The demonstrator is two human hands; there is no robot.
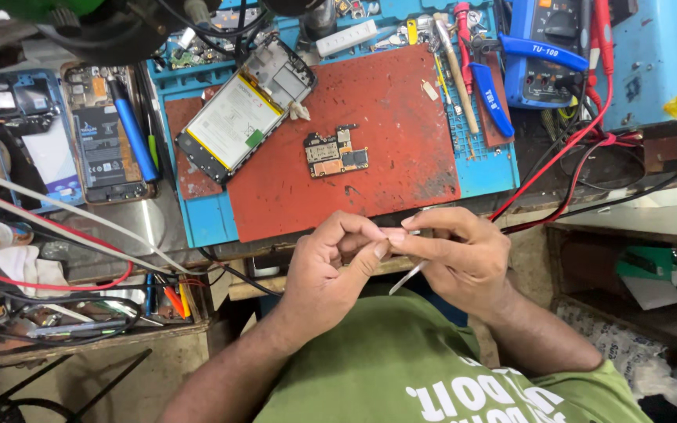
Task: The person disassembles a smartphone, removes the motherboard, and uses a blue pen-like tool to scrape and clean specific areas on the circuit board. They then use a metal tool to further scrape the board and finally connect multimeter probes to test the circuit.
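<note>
Head view: both hands are held together just below the bench edge, above a green shirt (401, 368). The left hand (331, 266) is curled, its thumb and forefinger pinched shut on a small pale part (392, 233) that is mostly hidden; its kind cannot be told. The right hand (464, 251) is closed around thin metal tweezers (406, 279), whose tips are brought to the same part while the free end slants down and left below the palm. The fingertips of the two hands are touching.

On the bench, well apart from the hands, a circuit board (336, 152) is laid on a red mat (385, 94). An opened phone (244, 110) with its battery exposed is lying tilted at the mat's upper left. A blue multimeter (546, 47) is seen at upper right, with red leads (581, 133) trailing down.
</note>
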